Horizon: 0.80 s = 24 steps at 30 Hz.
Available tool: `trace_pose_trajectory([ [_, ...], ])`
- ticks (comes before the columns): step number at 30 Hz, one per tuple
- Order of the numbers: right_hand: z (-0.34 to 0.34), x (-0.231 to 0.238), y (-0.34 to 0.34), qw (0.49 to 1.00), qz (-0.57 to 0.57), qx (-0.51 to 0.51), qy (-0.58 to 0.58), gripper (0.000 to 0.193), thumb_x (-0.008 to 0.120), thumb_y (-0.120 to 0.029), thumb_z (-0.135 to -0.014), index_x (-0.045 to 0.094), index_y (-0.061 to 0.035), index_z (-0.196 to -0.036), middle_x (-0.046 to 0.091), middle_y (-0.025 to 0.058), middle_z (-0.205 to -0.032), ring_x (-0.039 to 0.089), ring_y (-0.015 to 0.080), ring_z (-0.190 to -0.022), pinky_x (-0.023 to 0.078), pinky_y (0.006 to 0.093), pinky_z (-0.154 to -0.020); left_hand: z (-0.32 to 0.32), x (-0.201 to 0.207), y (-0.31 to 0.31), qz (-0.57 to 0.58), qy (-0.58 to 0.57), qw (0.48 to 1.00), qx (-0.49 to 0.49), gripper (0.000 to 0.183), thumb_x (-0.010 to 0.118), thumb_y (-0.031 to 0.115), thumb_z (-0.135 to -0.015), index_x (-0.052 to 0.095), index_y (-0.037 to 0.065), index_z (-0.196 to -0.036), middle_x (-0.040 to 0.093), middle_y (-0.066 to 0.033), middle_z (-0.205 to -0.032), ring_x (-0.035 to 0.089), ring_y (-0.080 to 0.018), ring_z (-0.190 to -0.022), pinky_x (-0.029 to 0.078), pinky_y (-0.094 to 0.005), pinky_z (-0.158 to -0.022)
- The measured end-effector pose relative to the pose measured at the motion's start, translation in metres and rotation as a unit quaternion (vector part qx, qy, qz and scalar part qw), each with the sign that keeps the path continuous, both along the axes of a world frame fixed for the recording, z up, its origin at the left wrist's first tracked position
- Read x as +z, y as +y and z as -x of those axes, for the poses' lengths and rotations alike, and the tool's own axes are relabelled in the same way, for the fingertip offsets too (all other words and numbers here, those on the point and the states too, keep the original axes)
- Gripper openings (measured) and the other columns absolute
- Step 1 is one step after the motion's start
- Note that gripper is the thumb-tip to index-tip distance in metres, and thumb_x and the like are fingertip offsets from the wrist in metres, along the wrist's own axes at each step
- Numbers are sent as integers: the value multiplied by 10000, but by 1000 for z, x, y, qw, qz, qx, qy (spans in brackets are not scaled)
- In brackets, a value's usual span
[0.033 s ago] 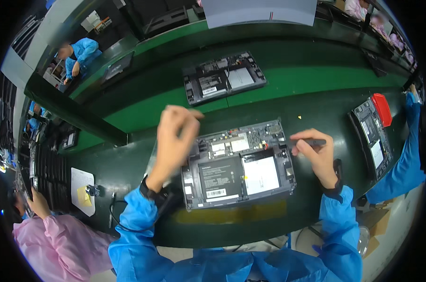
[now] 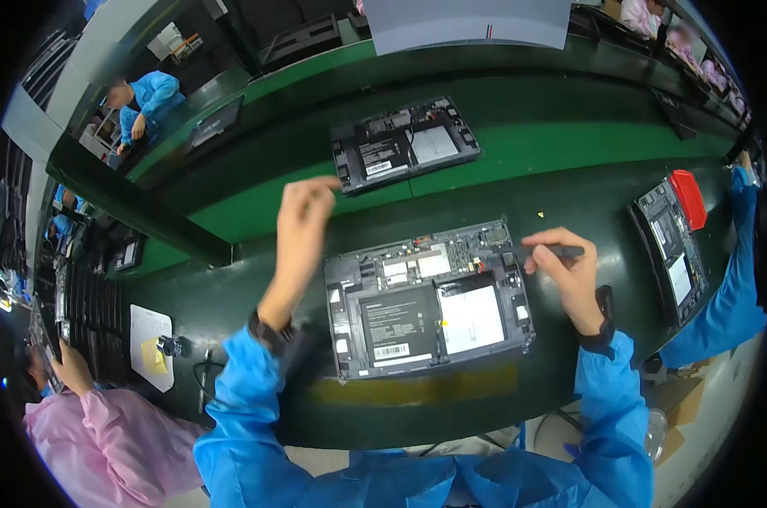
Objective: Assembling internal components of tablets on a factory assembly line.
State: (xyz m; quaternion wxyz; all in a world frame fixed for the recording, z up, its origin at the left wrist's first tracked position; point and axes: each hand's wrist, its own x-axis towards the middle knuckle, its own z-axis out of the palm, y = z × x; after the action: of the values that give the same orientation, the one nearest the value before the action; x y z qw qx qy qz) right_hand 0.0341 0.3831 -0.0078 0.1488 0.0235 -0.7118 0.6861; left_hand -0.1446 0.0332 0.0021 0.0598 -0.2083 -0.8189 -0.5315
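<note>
Nearest: 1 yellow strip [image 2: 417, 390] on the dark green table [image 2: 358, 423]. Just past it, 1 open device chassis [image 2: 430, 296], mid-table in front of the person, lying flat, internals up: 1 black battery block [image 2: 398, 317] left, 1 white rectangle [image 2: 476, 323] right, circuit board [image 2: 459, 254] along the far side with 2 pale rectangles on it.

2 hands. Right hand [image 2: 572, 275] pinches 1 dark pen-shaped tool [image 2: 568, 251] between thumb and fingers, beside the chassis's right edge. Left hand [image 2: 301, 224] is raised past the far-left corner, fingers bent, blurred; can't tell if it pinches anything.

Left side: 1 white sheet [image 2: 141, 328], 1 yellow note [image 2: 154, 357] on it, 1 small round metal part [image 2: 170, 345] at its edge. 1 co-worker's pink sleeve [image 2: 104, 432] beyond.

Right: 1 open chassis, tilted in view [image 2: 673, 245], 1 red tray [image 2: 690, 201] against it, 1 co-worker's blue sleeve [image 2: 722, 279] alongside.

Farther: 1 more open chassis [image 2: 406, 146] near the left fingertips; contact unclear. Farthest: 1 pale panel [image 2: 468, 25].
</note>
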Motion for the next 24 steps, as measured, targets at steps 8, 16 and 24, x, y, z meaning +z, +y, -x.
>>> trace_pose_trajectory([
  [8, 6, -6, 44, 975, 97, -191, 55, 229, 680, -181, -1031, 749, 30, -1087, 687, 44, -782, 614, 100, -683, 474, 253, -627, 143, -31, 35, -3, -436, 897, 70, 469, 771, 429, -890, 685, 121, -1233, 677, -83, -1286, 616, -243, -1081, 460, -375, -949],
  [16, -64, 40, 49, 922, 202, -292, 158, 248, 663, -200, -1027, 734, 25, -1102, 679, 75, -834, 623, 134, -688, 473, 278, -609, 149, 14, 70, -280, -356, 891, -19, 364, 642, 259, -1073, 616, -7, -1319, 692, -189, -1291, 657, -358, -1233, 526, -599, -1091],
  [24, -179, 3, 31, 832, 254, -414, 266, 202, 641, -152, -1007, 641, 47, -970, 575, 83, -781, 534, 137, -614, 454, 288, -545, -16, 64, 209, -87, -395, 873, -273, 476, 652, 371, -1066, 605, -17, -1338, 730, -110, -1152, 724, -194, -1023, 604, -388, -902],
])
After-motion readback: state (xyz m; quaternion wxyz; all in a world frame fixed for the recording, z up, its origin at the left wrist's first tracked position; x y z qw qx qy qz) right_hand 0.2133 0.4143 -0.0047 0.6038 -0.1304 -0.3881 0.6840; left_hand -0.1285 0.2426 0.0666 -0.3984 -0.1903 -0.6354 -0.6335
